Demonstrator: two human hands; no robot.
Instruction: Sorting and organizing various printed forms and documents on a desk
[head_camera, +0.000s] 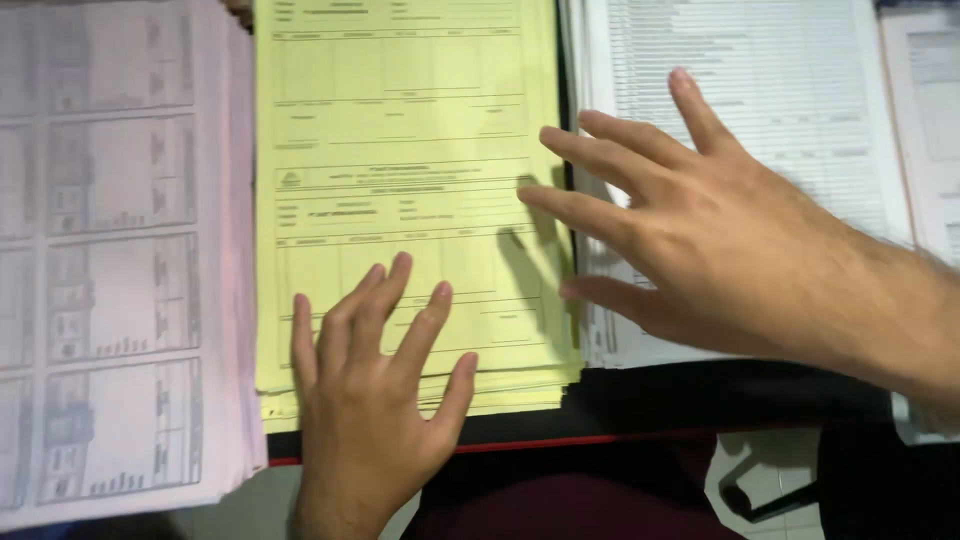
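Observation:
A stack of yellow printed forms lies in the middle of a dark desk. My left hand rests flat on the stack's near edge, fingers spread and holding nothing. My right hand hovers with fingers apart over the seam between the yellow stack and a stack of white printed sheets to its right. Its fingertips reach over the yellow stack's right edge. It grips nothing.
A thick pile of pale pink forms lies to the left, touching the yellow stack. More white papers sit at the far right. The dark desk edge with a red trim runs along the front; floor tiles show below.

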